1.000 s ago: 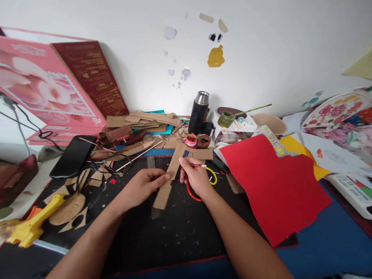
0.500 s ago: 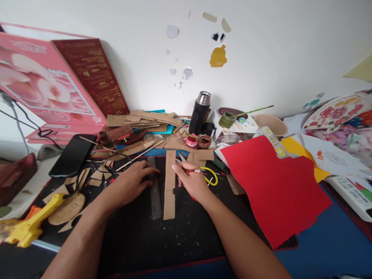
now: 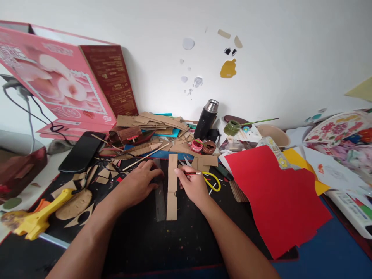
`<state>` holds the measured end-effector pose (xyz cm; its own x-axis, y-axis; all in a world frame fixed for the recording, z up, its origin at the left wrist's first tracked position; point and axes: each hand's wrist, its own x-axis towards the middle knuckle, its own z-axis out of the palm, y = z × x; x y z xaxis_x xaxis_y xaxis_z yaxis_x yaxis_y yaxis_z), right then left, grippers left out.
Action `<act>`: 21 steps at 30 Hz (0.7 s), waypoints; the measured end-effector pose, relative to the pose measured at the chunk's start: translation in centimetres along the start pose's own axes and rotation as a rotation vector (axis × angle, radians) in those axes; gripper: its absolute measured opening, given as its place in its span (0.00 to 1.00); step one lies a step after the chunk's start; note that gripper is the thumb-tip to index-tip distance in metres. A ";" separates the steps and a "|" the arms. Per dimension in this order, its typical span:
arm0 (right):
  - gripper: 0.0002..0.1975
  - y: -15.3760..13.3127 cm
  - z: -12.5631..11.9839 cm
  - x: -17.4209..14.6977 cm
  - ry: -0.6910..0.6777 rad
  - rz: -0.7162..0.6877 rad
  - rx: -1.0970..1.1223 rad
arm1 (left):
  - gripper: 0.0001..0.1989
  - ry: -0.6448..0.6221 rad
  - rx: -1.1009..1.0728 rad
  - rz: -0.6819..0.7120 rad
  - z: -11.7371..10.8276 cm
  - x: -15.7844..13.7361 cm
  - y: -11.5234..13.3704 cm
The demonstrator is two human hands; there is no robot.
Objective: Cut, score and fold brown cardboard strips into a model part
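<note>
A dark ruler (image 3: pixel 160 203) lies upright in view on the black mat, with my left hand (image 3: pixel 143 180) closed over its upper part, thumb and fingers on it. Just right of the ruler, a narrow gap apart, is a brown cardboard strip (image 3: pixel 172 201) with a small dark notch on its right edge. My right hand (image 3: pixel 193 186) is closed around a thin red pencil (image 3: pixel 190 173), its thumb touching the strip's right edge. The pencil's point is hidden. Behind that hand lie scissors, with blades and a yellow handle (image 3: pixel 214 182) showing.
Cardboard scraps (image 3: pixel 157 120), a black flask (image 3: pixel 206 120) and open paint jars (image 3: pixel 208 146) line the back. Red paper (image 3: pixel 276 201) covers the right side. A phone (image 3: pixel 81 152) and a yellow glue gun (image 3: pixel 40 219) lie left, near a pink box (image 3: pixel 64 85).
The camera view has turned slightly, so the scene sits a little further right and lower. Both hands keep nearly the same places at the ruler and the cardboard strip.
</note>
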<state>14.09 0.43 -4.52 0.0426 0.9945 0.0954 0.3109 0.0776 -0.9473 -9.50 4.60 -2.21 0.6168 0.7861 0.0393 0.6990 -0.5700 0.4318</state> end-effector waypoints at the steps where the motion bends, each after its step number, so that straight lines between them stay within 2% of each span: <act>1: 0.20 0.0 0.1 0.0 0.007 0.007 0.021 | 0.16 0.001 0.003 0.003 0.0 0.0 0.0; 7: 0.20 -0.4 0.1 -0.1 0.022 0.051 0.196 | 0.12 -0.038 -0.005 0.014 -0.5 -0.1 0.4; 16: 0.20 -0.6 -0.1 -0.2 0.063 0.031 0.182 | 0.16 -0.002 0.028 0.011 -0.2 -0.2 0.3; 18: 0.20 -0.5 -0.2 -0.2 0.052 0.026 0.159 | 0.14 0.010 0.035 0.018 -0.2 -0.2 0.2; 21: 0.17 -0.3 -0.3 -0.3 0.014 -0.009 0.068 | 0.06 0.019 0.049 0.029 -0.3 -0.3 0.2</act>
<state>14.21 0.09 -4.14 0.0538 0.9927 0.1075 0.2456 0.0911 -0.9651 -9.64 4.36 -1.92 0.6302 0.7734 0.0687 0.6981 -0.6031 0.3859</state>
